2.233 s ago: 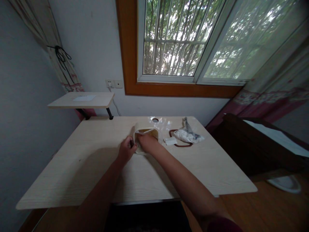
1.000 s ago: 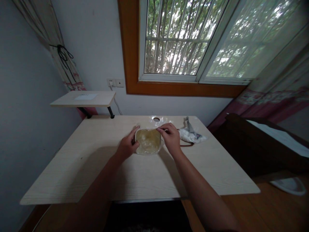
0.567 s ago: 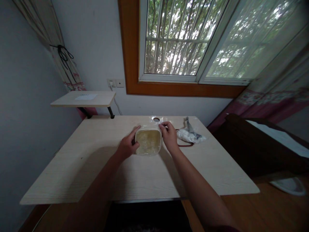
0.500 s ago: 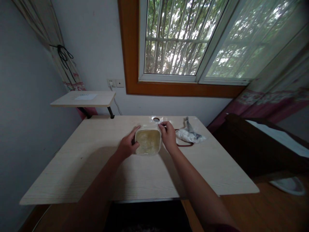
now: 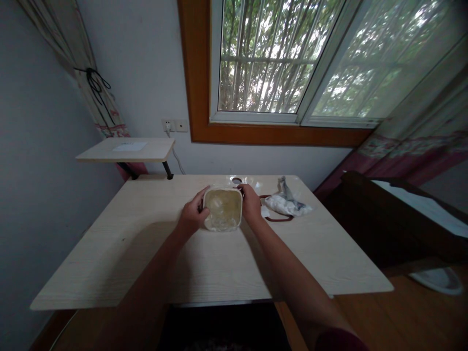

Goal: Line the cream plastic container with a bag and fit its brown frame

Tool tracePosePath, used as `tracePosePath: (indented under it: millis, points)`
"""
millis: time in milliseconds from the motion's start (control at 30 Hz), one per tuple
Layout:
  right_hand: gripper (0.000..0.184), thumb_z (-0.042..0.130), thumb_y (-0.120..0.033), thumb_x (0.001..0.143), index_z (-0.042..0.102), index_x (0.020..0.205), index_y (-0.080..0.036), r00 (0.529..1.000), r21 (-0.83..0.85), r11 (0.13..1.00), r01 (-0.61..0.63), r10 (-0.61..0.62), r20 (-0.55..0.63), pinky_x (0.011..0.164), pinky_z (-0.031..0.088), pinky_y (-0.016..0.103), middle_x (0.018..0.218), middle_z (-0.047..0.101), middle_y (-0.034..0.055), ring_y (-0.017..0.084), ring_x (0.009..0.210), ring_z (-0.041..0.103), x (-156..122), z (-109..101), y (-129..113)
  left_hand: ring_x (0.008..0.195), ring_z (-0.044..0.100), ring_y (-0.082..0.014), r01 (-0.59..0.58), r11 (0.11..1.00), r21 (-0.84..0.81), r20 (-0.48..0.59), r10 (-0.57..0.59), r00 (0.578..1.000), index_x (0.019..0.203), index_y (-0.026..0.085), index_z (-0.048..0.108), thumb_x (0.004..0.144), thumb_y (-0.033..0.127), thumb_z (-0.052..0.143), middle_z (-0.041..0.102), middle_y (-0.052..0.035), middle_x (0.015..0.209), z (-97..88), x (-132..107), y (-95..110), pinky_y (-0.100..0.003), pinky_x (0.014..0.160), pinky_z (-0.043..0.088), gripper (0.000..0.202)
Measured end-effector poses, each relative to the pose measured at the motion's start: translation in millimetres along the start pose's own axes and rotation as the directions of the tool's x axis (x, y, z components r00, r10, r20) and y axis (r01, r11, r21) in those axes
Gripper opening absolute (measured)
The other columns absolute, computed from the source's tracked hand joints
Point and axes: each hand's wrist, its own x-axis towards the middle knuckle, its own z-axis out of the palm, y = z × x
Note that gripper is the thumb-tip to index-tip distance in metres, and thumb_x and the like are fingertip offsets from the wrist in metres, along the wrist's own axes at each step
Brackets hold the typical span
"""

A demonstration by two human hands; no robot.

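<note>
Looks like the glossy clear plastic film (image 5: pixel 222 224) is already on the cream rounded-rectangular box (image 5: pixel 224 199) mid-frame, lining or covering, hard to tell, with left hand (image 5: pixel 190 216) and right hand (image 5: pixel 251 201) fingers gripping its sides, not released yet.

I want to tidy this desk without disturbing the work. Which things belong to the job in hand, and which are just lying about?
In use:
container, held between left hand and right hand

Apparently just lying about:
bag
brown loop
white slip
paper on the shelf
</note>
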Motion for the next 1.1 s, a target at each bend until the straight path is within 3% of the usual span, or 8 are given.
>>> tracePosePath:
  millis: [200, 367, 433, 533, 633, 700, 933, 1100]
  points:
    - [0.037, 0.039, -0.038, 0.096, 0.065, 0.114, -0.019, 0.999, -0.013, 0.999, 0.034, -0.034, 0.026, 0.086, 0.046, 0.031, 0.108, 0.07, 0.0082, 0.022, 0.095, 0.064, -5.1, 3.7, 7.1, 0.063, 0.049, -0.0126, 0.032, 0.999, 0.017, -0.101, -0.03, 0.994, 0.144, 0.021, 0.055, 0.079, 0.02, 0.053, 0.059, 0.0018, 0.074, 1.9, 7.5, -7.9, -0.023, 0.064, 0.041, 0.065]
    - [0.034, 0.052, -0.044, 0.093, 0.063, 0.113, -0.019, 0.996, 0.359, 0.93, -0.075, 0.083, -0.007, 0.067, 0.042, 0.025, 0.074, 0.059, -0.0028, 0.015, 0.068, 0.055, -12.9, 14.2, 11.0, 0.081, 0.063, -0.0162, 0.098, 0.994, 0.042, -0.166, -0.089, 0.982, 0.139, 0.02, 0.058, 0.081, 0.022, 0.053, 0.072, -0.0035, 0.096, 0.8, 13.0, -8.5, -0.026, 0.079, 0.048, 0.059]
    - [0.038, 0.061, -0.048, 0.088, 0.061, 0.114, -0.02, 0.986, 0.565, 0.809, -0.161, 0.153, 0.061, 0.06, 0.038, 0.023, 0.067, 0.052, -0.0066, 0.012, 0.061, 0.049, -17.8, 18.6, 13.8, 0.087, 0.065, -0.0169, 0.125, 0.992, 0.035, -0.186, -0.116, 0.976, 0.139, 0.018, 0.059, 0.081, 0.023, 0.053, 0.073, -0.0049, 0.104, -0.6, 15.5, -8.0, -0.026, 0.082, 0.048, 0.058]
    - [0.051, 0.072, -0.05, 0.08, 0.057, 0.121, -0.023, 0.938, 0.803, 0.487, -0.343, 0.214, 0.271, 0.055, 0.036, 0.02, 0.066, 0.052, -0.0084, 0.01, 0.055, 0.046, -28.8, 20.6, 17.8, 0.086, 0.066, -0.0171, 0.158, 0.987, 0.041, -0.22, -0.146, 0.964, 0.137, 0.016, 0.06, 0.081, 0.023, 0.053, 0.074, -0.0059, 0.101, -2.7, 19.4, -8.4, -0.026, 0.081, 0.049, 0.057]
    - [0.065, 0.079, -0.047, 0.075, 0.052, 0.132, -0.03, 0.884, 0.865, 0.186, -0.466, 0.154, 0.442, 0.052, 0.037, 0.018, 0.068, 0.053, -0.0098, 0.008, 0.053, 0.046, -40.9, 15.2, 19.7, 0.082, 0.066, -0.0168, 0.178, 0.983, 0.039, -0.243, -0.164, 0.956, 0.135, 0.015, 0.061, 0.081, 0.023, 0.053, 0.074, -0.0057, 0.096, -4.1, 22.8, -10.9, -0.026, 0.079, 0.05, 0.055]
    - [0.076, 0.083, -0.04, 0.071, 0.047, 0.137, -0.033, 0.857, 0.852, 0.094, -0.515, 0.073, 0.509, 0.053, 0.038, 0.018, 0.071, 0.056, -0.01, 0.008, 0.055, 0.049, -46.7, 9.7, 20.0, 0.081, 0.066, -0.0168, 0.179, 0.984, 0.011, -0.249, -0.171, 0.953, 0.134, 0.015, 0.062, 0.081, 0.023, 0.054, 0.073, -0.0066, 0.097, -4.5, 24.9, -14.7, -0.025, 0.077, 0.05, 0.054]
    - [0.078, 0.088, -0.024, 0.062, 0.049, 0.129, -0.028, 0.787, 0.765, 0.213, -0.608, 0.033, 0.616, 0.062, 0.045, 0.02, 0.08, 0.066, -0.0062, 0.01, 0.064, 0.061, -49.0, 13.8, 20.3, 0.084, 0.067, -0.0175, 0.146, 0.978, -0.151, -0.265, -0.182, 0.947, 0.127, 0.016, 0.064, 0.082, 0.023, 0.056, 0.074, -0.0079, 0.099, -6.8, 30.2, -31.3, -0.026, 0.077, 0.053, 0.047]
    - [0.067, 0.085, -0.029, 0.063, 0.051, 0.121, -0.025, 0.853, 0.783, 0.339, -0.521, 0.188, 0.487, 0.058, 0.042, 0.021, 0.074, 0.062, -0.0082, 0.01, 0.06, 0.058, -45.6, 28.3, 20.6, 0.086, 0.068, -0.0196, 0.14, 0.974, -0.177, -0.234, -0.18, 0.955, 0.126, 0.016, 0.065, 0.082, 0.022, 0.056, 0.074, -0.0082, 0.097, -8.5, 29.6, -29.3, -0.028, 0.077, 0.054, 0.046]
